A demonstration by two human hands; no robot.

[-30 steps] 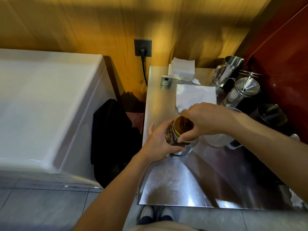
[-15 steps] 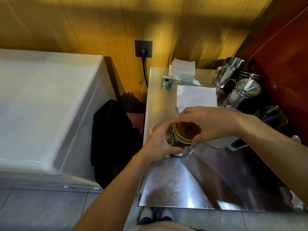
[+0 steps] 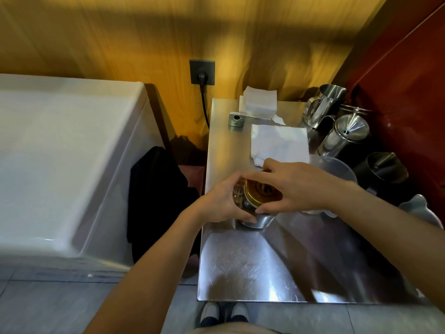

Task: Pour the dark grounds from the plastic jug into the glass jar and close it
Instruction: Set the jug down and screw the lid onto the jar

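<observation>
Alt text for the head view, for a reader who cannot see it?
Over a steel table, a person's left hand grips a glass jar while the right hand sets a gold lid on top. A clear plastic jug stands just right of the jar; napkins and steel pitchers sit behind.

The near half of the worktop lies bare; napkins cover the far middle, and steel pitchers with a plastic jug crowd the right edge
</observation>
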